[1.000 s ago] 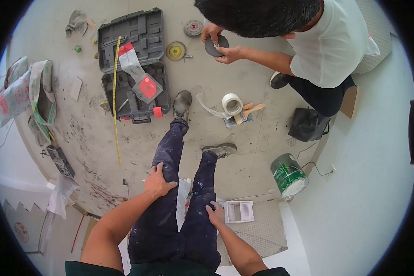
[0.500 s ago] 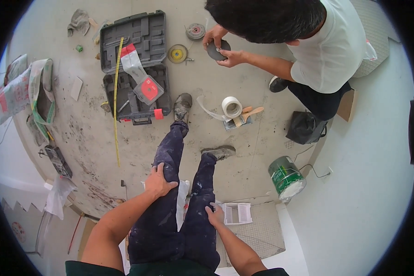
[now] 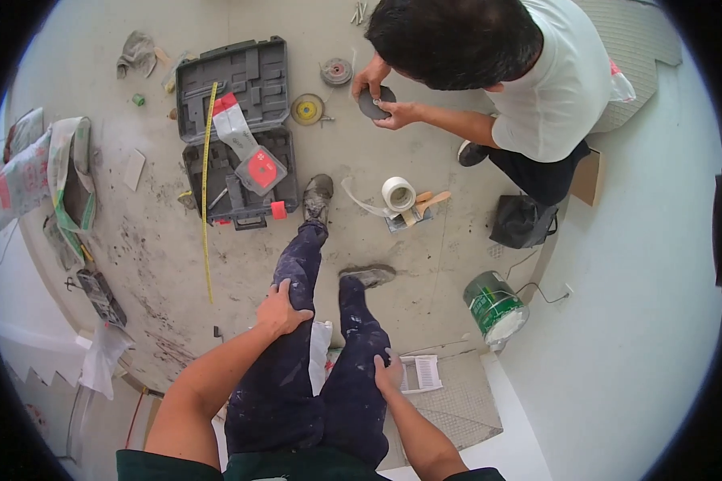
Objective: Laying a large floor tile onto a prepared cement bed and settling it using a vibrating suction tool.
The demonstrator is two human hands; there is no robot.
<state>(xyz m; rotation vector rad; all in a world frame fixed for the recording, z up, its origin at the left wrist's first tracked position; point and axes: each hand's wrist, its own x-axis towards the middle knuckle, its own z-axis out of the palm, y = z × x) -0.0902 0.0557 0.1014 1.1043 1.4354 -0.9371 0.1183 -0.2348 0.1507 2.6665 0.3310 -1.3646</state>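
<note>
My left hand (image 3: 278, 313) lies on my left knee, its thumb apart from the fingers, holding nothing. On the outer side of my right knee rests my right hand (image 3: 388, 373), also without any object, its fingers partly hidden against the dark trousers (image 3: 277, 385). Across from me, another person (image 3: 565, 88) in a white shirt bends over and holds a dark round disc (image 3: 375, 103) in both hands. Nearest my left shoe (image 3: 318, 196) is a dark tool case (image 3: 274, 70), lying open with a disc pack (image 3: 261, 169) inside. A yellow measuring tape (image 3: 208, 216) stretches across it.
A roll of white tape (image 3: 398, 194) lies beside a wooden-handled brush (image 3: 433, 200). Two grinding discs sit near the case, one yellow-centred (image 3: 306, 110). A black bag (image 3: 521, 222) and a green bucket (image 3: 493, 305) stand at right by the wall. Sacks (image 3: 24, 180) lie at left.
My right knee has swung outward, with my right hand moving right on it, while my right shoe has shifted slightly left. My left hand stays on the knee. The other person still holds the disc.
</note>
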